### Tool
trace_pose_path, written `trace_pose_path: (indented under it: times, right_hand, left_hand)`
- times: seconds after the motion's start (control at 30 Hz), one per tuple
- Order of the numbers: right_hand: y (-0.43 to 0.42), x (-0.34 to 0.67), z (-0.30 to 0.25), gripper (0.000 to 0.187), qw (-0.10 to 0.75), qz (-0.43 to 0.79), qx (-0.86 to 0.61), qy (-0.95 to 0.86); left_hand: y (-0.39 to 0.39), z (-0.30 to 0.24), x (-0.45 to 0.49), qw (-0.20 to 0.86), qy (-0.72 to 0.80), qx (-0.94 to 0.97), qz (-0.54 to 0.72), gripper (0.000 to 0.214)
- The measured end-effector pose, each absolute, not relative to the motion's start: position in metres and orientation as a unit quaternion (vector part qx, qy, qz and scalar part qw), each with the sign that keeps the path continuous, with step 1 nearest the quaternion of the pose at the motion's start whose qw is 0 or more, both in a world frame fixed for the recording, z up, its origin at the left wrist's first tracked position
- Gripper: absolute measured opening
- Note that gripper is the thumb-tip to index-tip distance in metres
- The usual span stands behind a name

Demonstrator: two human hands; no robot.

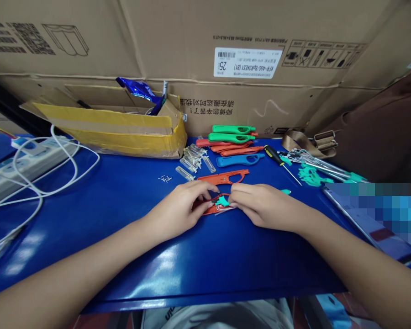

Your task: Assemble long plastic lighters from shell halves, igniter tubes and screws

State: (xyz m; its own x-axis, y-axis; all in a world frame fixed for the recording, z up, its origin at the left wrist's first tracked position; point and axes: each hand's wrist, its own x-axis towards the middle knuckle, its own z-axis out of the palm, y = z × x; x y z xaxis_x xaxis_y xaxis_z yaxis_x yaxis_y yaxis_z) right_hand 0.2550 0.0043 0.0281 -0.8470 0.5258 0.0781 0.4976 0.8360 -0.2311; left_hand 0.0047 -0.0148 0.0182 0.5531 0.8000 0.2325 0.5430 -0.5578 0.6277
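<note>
My left hand is closed, thumb and fingers pinching the left end of an orange lighter shell half on the blue table. A teal trigger piece sits in the shell, with thin white wires beside it. My right hand is closed with its fingertips pressed together at the shell's right end, against the teal piece; its grip is partly hidden. Just behind lies another orange shell half. A small teal part shows past my right hand.
Clear fuel tanks, small screws, green shells and a blue shell lie behind. A screwdriver, metal tubes and teal triggers are right. A cardboard box and power strip stand left.
</note>
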Motion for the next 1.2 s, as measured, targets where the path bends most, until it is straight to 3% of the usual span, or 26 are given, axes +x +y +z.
trace_pose_path:
  times: [0.2, 0.63, 0.77, 1.0, 1.2]
  right_hand:
    - [0.005, 0.255, 0.028, 0.021, 0.071, 0.123, -0.268, -0.953]
    - [-0.001, 0.252, 0.032, 0.019, 0.037, 0.028, -0.253, -0.966]
    - [-0.002, 0.251, 0.035, 0.019, 0.041, 0.069, -0.274, -0.958]
    - [0.007, 0.260, 0.040, 0.021, 0.158, 0.194, -0.302, -0.920]
    - [0.008, 0.258, 0.033, 0.008, 0.147, 0.198, -0.322, -0.914]
  left_hand:
    - [-0.015, 0.015, 0.003, 0.240, 0.381, 0.853, 0.264, 0.031]
    - [-0.014, 0.018, 0.000, 0.200, 0.355, 0.885, 0.224, 0.035]
    - [-0.014, 0.020, -0.001, 0.192, 0.343, 0.897, 0.203, 0.033]
    - [-0.013, 0.027, -0.003, 0.084, 0.295, 0.944, 0.125, 0.036]
    - [-0.014, 0.035, -0.004, 0.041, 0.297, 0.951, 0.073, 0.036]
